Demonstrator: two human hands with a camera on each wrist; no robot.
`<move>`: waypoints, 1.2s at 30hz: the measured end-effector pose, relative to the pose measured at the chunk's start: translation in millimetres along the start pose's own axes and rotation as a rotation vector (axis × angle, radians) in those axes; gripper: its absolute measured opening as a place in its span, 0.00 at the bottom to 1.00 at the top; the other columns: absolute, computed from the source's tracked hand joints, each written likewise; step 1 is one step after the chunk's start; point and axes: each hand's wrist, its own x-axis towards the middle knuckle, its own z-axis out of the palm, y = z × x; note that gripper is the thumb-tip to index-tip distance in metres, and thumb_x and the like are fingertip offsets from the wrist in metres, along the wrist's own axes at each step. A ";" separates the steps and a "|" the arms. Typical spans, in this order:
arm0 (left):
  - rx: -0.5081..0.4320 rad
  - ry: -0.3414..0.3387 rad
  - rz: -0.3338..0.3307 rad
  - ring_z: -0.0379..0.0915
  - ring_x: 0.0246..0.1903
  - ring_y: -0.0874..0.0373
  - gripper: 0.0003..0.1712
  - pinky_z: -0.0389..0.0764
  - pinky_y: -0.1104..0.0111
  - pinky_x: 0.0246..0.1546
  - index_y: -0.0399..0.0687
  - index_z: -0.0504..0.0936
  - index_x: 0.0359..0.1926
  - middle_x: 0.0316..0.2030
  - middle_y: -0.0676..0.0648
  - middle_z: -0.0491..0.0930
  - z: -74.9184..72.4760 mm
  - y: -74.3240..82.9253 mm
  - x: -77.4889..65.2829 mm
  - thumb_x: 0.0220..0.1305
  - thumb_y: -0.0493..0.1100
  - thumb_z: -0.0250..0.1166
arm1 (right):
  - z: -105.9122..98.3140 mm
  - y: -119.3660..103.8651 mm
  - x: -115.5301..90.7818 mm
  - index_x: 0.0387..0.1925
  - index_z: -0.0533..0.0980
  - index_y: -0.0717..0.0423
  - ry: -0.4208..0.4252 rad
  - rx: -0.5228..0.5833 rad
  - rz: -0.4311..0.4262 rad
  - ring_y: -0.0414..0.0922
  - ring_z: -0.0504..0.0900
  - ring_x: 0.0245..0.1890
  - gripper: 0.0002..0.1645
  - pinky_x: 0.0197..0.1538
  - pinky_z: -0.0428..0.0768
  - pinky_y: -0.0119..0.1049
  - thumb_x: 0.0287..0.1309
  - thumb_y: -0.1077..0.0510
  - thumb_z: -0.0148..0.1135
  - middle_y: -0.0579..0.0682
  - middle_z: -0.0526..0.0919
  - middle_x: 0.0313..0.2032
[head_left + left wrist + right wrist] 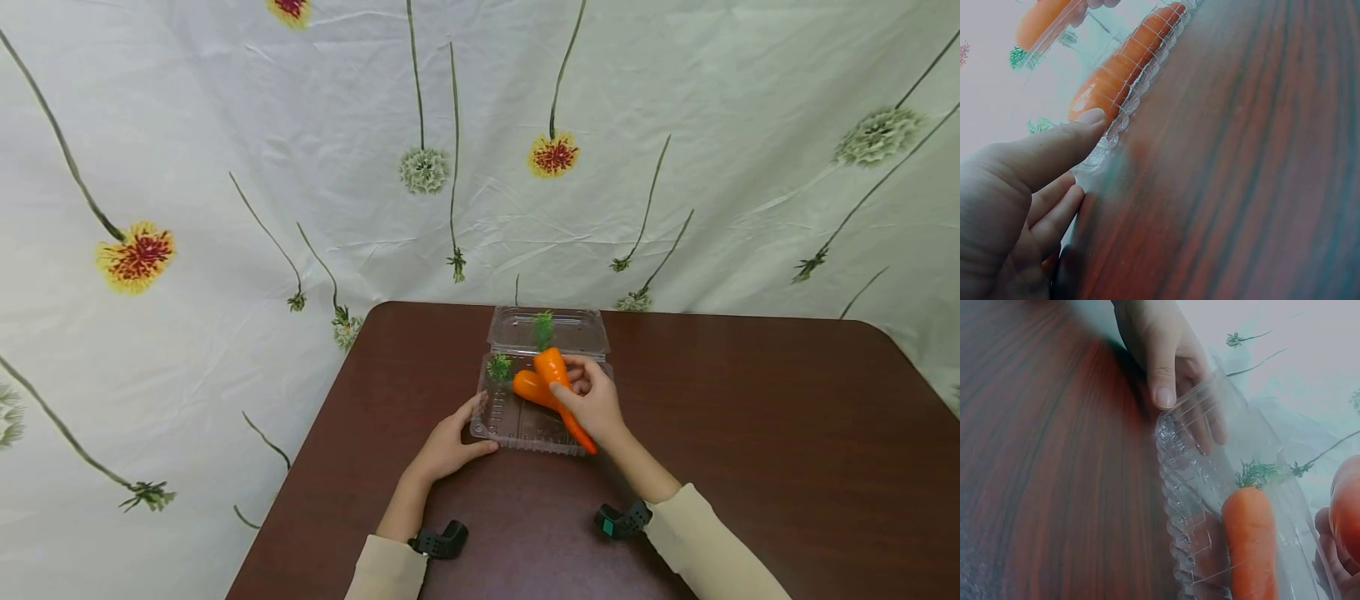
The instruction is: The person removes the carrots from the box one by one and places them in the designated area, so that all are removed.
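Observation:
A clear plastic clamshell container [513, 427] lies on the table with its lid [581, 329] folded back. Inside, an orange carrot [1250, 540] with a frilly green top [498, 367] lies slantwise. Over the container my right hand [597, 407] grips a second carrot [552, 364], thumb on the near side and fingers behind; its green top [543, 325] points toward the lid. My left hand [444, 452] holds the container's near left corner, the thumb at the front edge and the fingers along the left side. In the left wrist view, the thumb [1066, 147] overlaps the lying carrot's thick end.
The dark reddish-brown wooden table [750, 417] extends to both sides of the container. Behind its far edge hangs a pale cloth [495, 217] printed with flowers. Each wrist wears a black strap device, one on the left [442, 542] and one on the right [624, 520].

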 end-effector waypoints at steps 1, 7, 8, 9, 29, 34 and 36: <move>0.000 0.000 -0.002 0.57 0.63 0.48 0.48 0.59 0.50 0.60 0.58 0.54 0.71 0.66 0.52 0.58 -0.2 0.2 -0.2 0.52 0.57 0.68 | -0.6 3.2 0.9 0.51 0.70 0.71 0.003 0.013 -0.002 0.42 0.71 0.21 0.25 0.23 0.72 0.27 0.50 0.68 0.65 0.62 0.75 0.32; -0.005 -0.005 0.001 0.57 0.63 0.49 0.48 0.59 0.50 0.60 0.58 0.54 0.71 0.67 0.52 0.58 -0.5 0.6 -0.7 0.53 0.57 0.67 | -4.4 26.2 7.4 0.52 0.71 0.65 0.035 0.038 0.024 0.41 0.73 0.22 0.25 0.24 0.74 0.28 0.52 0.64 0.66 0.58 0.76 0.33; -0.004 -0.005 0.005 0.57 0.63 0.49 0.48 0.59 0.50 0.60 0.58 0.54 0.71 0.67 0.52 0.58 -0.3 0.6 -0.6 0.53 0.57 0.67 | -5.5 28.2 7.9 0.52 0.71 0.64 0.041 0.034 0.026 0.40 0.73 0.22 0.25 0.24 0.74 0.28 0.52 0.64 0.65 0.57 0.76 0.33; -0.004 -0.004 0.007 0.57 0.63 0.50 0.48 0.59 0.50 0.60 0.58 0.54 0.71 0.67 0.52 0.58 -0.2 0.7 -0.5 0.53 0.57 0.68 | -6.9 29.6 8.3 0.52 0.71 0.63 0.049 0.035 0.023 0.40 0.73 0.22 0.25 0.25 0.75 0.29 0.52 0.64 0.65 0.57 0.76 0.33; -0.002 0.006 0.033 0.57 0.63 0.53 0.48 0.63 0.53 0.59 0.55 0.55 0.70 0.66 0.51 0.60 0.2 -1.8 -0.4 0.53 0.56 0.68 | -50.1 34.6 7.5 0.51 0.71 0.68 0.292 0.180 0.077 0.36 0.77 0.25 0.21 0.30 0.77 0.27 0.54 0.69 0.59 0.46 0.75 0.28; 0.000 0.008 0.037 0.57 0.63 0.52 0.48 0.62 0.53 0.59 0.55 0.55 0.70 0.66 0.51 0.60 0.5 -1.9 0.2 0.52 0.56 0.69 | -58.0 41.8 7.1 0.50 0.71 0.67 0.339 0.185 0.116 0.35 0.78 0.24 0.20 0.29 0.78 0.27 0.55 0.68 0.59 0.44 0.76 0.26; 0.003 0.012 0.043 0.58 0.63 0.51 0.48 0.62 0.53 0.59 0.55 0.55 0.70 0.66 0.51 0.60 0.8 -1.9 0.4 0.52 0.56 0.68 | -60.7 45.1 6.8 0.50 0.71 0.67 0.357 0.196 0.130 0.35 0.77 0.23 0.19 0.28 0.78 0.27 0.55 0.68 0.59 0.43 0.75 0.26</move>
